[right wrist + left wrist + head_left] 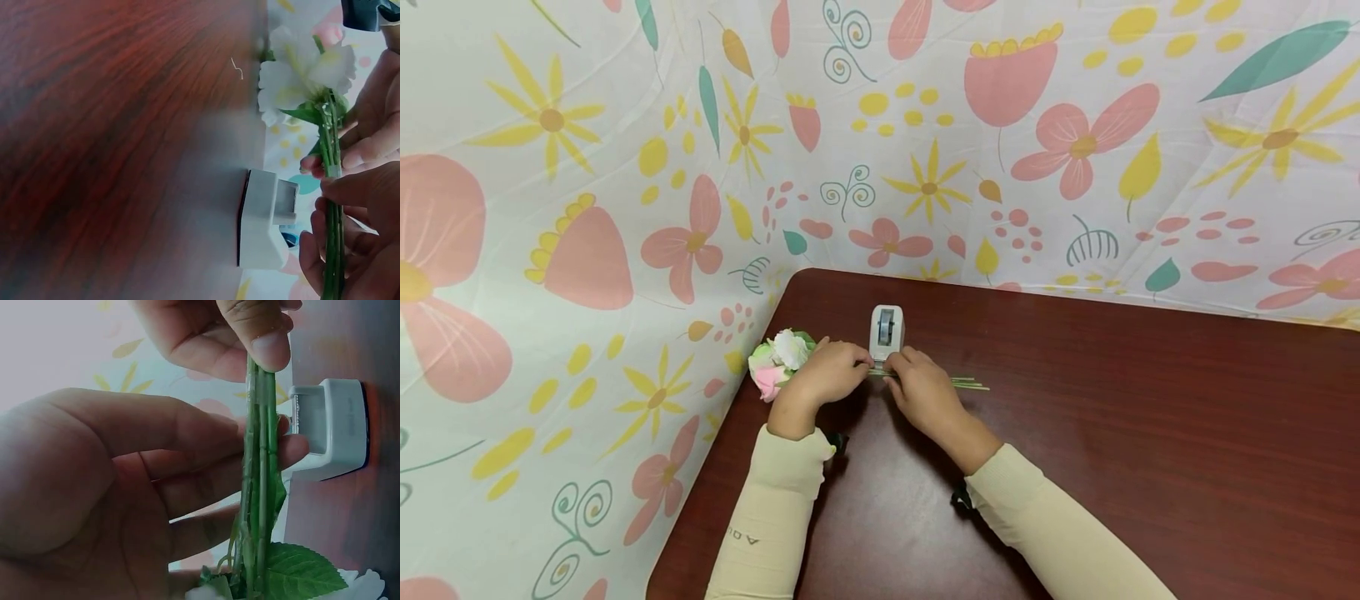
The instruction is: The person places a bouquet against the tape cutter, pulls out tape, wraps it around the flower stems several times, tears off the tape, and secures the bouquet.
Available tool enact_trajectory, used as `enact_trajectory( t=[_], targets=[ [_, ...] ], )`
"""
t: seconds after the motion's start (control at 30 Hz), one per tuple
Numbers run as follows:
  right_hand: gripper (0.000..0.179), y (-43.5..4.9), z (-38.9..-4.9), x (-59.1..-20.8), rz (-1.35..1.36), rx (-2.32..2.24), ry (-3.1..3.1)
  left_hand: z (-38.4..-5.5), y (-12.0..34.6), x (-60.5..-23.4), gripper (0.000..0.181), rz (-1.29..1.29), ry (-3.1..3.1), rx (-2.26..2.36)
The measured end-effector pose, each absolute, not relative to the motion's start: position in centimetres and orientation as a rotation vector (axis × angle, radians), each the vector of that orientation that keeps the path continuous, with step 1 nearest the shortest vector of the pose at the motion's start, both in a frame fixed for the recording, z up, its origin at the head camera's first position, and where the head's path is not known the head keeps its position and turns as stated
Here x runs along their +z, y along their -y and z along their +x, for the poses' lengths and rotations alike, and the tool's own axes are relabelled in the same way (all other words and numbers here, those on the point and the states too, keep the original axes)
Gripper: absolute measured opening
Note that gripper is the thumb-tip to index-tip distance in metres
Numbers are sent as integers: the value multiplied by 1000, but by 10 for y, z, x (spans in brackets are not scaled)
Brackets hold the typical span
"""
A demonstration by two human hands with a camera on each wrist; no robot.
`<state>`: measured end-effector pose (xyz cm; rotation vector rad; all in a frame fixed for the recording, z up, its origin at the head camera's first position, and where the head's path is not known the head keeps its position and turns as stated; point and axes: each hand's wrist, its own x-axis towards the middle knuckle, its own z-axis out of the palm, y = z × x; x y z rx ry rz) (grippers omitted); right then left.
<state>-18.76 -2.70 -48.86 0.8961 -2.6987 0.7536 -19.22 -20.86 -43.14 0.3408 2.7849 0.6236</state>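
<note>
Tape dispenser (887, 333) blocking beyond the stems (263, 481), cloth (580, 250) walling the left, tabletop (1150, 433) free rightward

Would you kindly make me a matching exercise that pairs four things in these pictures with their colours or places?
Things:
1. tape dispenser
2. stems
3. table
4. sleeves

Colours or places:
A. cream
B. green, between the thumb and fingers of the right hand
C. dark reddish-brown
D. white, standing just beyond the two hands

Right pairs: 1-D, 2-B, 3-C, 4-A
</note>
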Motion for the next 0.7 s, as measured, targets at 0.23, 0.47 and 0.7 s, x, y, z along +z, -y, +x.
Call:
enact_trajectory(
  t=[0.23,0.47,0.7],
  targets=[
    [14,29,-188,-491,882,740,2687,-192,207,-435,31,284,-2759,546],
    [16,30,-188,-494,866,765,2675,-195,209,-438,27,371,-2755,525],
    [19,30,-189,-493,831,810,2763,-195,210,-438,18,371,-2781,548]
  ],
)
